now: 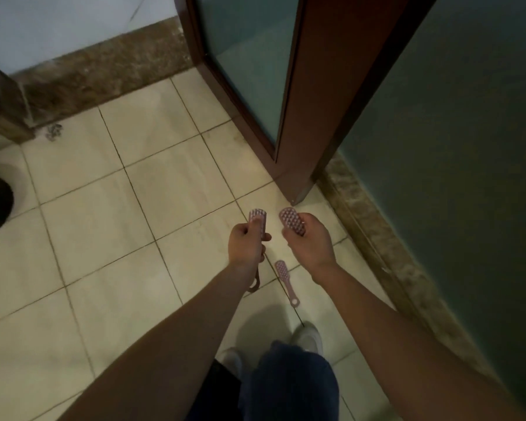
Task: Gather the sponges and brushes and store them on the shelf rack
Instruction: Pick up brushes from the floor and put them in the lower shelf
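Pink plastic: left hand point(245, 243) grips one brush point(257, 216), right hand point(309, 242) grips another brush point(291, 220) (both just short of the door point(316, 86) corner). A third brush point(286, 282) lies on the floor, farther from the door.

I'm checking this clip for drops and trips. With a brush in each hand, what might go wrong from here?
1. The left hand grips the left brush and the right hand the right brush, so lifting the third brush off the tile floor means juggling; one may drop.
2. The third brush lies just ahead of the shoe and could be stepped on.
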Action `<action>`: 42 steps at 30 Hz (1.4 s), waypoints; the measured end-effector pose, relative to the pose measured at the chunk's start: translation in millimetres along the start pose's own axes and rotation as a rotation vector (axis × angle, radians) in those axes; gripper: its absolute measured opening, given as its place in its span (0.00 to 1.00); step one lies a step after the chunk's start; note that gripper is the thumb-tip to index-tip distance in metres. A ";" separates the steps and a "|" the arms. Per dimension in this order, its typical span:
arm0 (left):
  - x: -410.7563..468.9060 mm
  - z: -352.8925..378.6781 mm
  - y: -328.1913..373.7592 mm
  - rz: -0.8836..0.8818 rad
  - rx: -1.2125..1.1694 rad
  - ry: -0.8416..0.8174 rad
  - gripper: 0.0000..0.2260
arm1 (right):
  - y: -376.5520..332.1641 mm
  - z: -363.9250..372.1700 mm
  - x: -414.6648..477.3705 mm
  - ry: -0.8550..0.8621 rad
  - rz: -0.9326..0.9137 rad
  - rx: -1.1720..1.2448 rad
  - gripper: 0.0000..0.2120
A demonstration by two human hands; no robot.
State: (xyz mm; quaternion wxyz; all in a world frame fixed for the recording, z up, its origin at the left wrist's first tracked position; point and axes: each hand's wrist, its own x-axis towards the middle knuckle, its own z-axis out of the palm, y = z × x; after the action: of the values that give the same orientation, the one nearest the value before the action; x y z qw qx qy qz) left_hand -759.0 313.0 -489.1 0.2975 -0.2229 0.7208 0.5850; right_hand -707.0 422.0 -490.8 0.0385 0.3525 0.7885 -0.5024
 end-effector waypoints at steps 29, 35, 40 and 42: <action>-492.9 51.6 204.6 0.117 0.469 -0.782 0.09 | -177.2 -317.7 -421.5 0.739 0.291 0.463 0.05; -573.8 91.9 187.0 0.127 0.546 -0.933 0.07 | -150.4 -370.2 -484.4 0.937 0.313 0.543 0.05; -642.2 121.2 158.3 0.146 0.629 -1.112 0.03 | -128.0 -402.5 -542.9 1.123 0.331 0.605 0.08; -667.2 129.9 145.4 0.163 0.702 -1.193 0.08 | -120.3 -409.5 -566.4 1.212 0.358 0.673 0.15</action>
State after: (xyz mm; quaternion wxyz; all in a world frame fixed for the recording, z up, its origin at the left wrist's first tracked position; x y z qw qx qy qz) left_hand -351.7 453.3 56.4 0.6524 0.3006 0.5951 0.3604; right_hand -234.5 434.9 37.8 -0.4355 0.6862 0.4035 -0.4203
